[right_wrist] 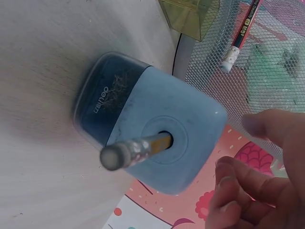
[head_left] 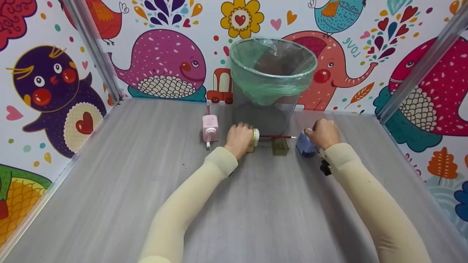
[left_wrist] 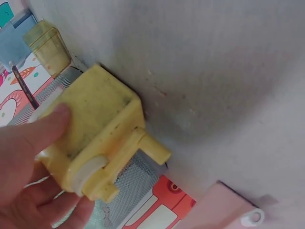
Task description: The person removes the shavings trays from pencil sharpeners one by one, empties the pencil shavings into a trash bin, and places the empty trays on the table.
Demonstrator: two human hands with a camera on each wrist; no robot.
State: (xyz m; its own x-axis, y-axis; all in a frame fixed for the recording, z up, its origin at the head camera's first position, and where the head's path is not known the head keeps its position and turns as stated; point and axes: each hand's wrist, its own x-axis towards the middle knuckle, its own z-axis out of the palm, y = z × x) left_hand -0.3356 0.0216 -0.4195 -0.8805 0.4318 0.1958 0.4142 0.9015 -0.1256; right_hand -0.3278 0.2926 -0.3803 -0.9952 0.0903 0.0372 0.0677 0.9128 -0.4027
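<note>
My left hand [head_left: 238,140] grips a yellow crank pencil sharpener [left_wrist: 97,107], thumb on one face and fingers around the other side. A dark red pencil [head_left: 276,137] with a pale eraser end sticks out from it to the right. Below that pencil, the see-through yellow shavings drawer [head_left: 280,147] stands on the table, apart from the sharpener. A blue sharpener [right_wrist: 190,112] with shavings in its dark drawer stands farther right, a pencil [right_wrist: 138,151] poking out of its hole. Beside it is my right hand [head_left: 325,133], fingers loosely bent, with a gap between thumb and fingertips.
Behind the sharpeners stands a mesh waste bin [head_left: 263,115] with a green liner [head_left: 272,89]. A pink sharpener [head_left: 210,126] with a pencil in it is to the left. Cartoon-printed walls [head_left: 164,62] border the grey table [head_left: 120,164].
</note>
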